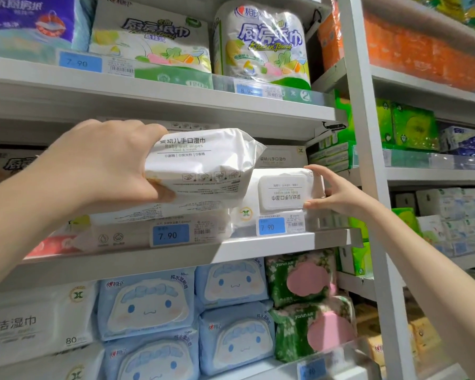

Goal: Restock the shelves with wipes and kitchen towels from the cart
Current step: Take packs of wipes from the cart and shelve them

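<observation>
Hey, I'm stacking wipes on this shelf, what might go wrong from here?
The wipes pack in the left hand hangs tilted above the stack, near the shelf edge; let go now, it may slide off. The standing pack, upside down, seems steadied by the right hand and might topple forward once released.

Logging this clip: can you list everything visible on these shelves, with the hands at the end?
held wipes pack: one, white, in front of the middle shelf
shelved wipes pack: one, white, on the middle shelf, lid facing out, print upside down
kitchen towel packs: two, white and green, on the top shelf
purple pack: one, purple, top shelf, far left
cartoon-face packs: four, pale blue, under the middle shelf
floral packs: two, green with pink lids, right of the cartoon-face packs
price tags: five, blue, on the shelf edges
orange packs: count unclear, orange, next bay, upper right
left hand: one, grips the held wipes pack
right hand: one, holds the shelved wipes pack's right end
</observation>
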Tool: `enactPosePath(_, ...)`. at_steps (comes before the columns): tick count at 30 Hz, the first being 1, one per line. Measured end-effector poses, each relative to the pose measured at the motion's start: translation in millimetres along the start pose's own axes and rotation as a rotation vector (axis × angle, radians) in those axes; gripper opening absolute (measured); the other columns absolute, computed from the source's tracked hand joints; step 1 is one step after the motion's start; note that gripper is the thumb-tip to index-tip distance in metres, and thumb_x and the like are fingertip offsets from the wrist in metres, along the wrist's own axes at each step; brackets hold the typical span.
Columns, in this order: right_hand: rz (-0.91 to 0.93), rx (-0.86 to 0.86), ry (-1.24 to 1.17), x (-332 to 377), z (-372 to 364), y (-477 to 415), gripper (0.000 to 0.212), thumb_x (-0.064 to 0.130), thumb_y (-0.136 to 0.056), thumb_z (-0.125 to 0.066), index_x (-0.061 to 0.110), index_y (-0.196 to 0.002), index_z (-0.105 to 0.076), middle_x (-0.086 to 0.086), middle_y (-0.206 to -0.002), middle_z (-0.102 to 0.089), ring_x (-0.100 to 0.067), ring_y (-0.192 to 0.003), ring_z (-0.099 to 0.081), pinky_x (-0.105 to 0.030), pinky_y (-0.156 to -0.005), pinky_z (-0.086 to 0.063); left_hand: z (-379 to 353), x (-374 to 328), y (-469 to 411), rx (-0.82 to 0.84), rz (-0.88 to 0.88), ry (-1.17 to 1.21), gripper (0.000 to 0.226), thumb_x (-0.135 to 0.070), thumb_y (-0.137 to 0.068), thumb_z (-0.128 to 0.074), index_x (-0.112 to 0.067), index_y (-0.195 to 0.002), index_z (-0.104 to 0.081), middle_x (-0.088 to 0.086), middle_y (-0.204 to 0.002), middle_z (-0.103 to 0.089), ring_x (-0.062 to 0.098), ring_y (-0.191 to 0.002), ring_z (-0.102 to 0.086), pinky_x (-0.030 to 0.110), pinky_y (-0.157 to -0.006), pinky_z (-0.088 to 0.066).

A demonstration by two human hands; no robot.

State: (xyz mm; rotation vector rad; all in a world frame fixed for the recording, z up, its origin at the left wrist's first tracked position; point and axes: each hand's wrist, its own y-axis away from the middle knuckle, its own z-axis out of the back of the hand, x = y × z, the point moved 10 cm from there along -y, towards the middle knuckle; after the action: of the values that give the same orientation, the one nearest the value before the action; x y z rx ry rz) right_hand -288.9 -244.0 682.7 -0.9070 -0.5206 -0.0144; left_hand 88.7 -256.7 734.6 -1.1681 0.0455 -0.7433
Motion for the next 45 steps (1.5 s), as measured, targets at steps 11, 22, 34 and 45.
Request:
enactPosePath(11,0.023,-0.033,0.032,-5.8,9.1,-6.4,0.092,0.018,-0.066,-0.087,0.053,-0.135,-0.038,0.018,-0.144,-0.040,-0.016,-0.127,-0.048,-0.043,-0.106,-0.042,-2.3,1.5,0.1,0.022,0.011,-0.023,0.083,-0.071,-0.059,-0.062,-0.028,-0.128,-0.046,-0.004,-0.106,-0.059,0.022,-0.101,-0.056,0.036,-0.084,-0.038)
enactPosePath(22,-0.114,0.072,0.174,14.8,3.3,18.5,0.071,0.058,-0.078,-0.063,0.032,-0.141,-0.043,0.006,-0.149,-0.038,-0.013,-0.126,-0.043,-0.036,-0.101,-0.036,0.4,2.4,-0.1,-0.058,0.003,-0.026,0.083,-0.073,-0.057,-0.062,-0.028,-0.126,-0.050,-0.004,-0.096,-0.060,0.025,-0.090,-0.057,0.036,-0.074,-0.039)
enactPosePath(34,0.203,0.046,0.440,100.0,-60.2,-10.7,0.053,0.059,-0.086,-0.054,0.035,-0.134,-0.047,0.009,-0.136,-0.054,-0.015,-0.130,-0.044,-0.052,-0.116,0.001,-0.6,5.6,-3.3,-0.057,0.002,-0.017,0.089,-0.080,-0.051,-0.054,-0.032,-0.127,-0.048,-0.005,-0.098,-0.063,0.026,-0.091,-0.060,0.038,-0.076,-0.045)
enactPosePath(45,0.228,-0.063,0.396,107.7,-56.0,-1.7,0.047,0.052,-0.087,-0.059,0.029,-0.129,-0.057,0.001,-0.119,-0.066,-0.019,-0.114,-0.056,-0.031,-0.093,-0.034,1.1,1.5,-1.3,0.059,0.037,-0.015,0.098,-0.083,-0.044,-0.042,-0.036,-0.129,-0.044,-0.008,-0.106,-0.061,0.023,-0.096,-0.058,0.037,-0.081,-0.045)
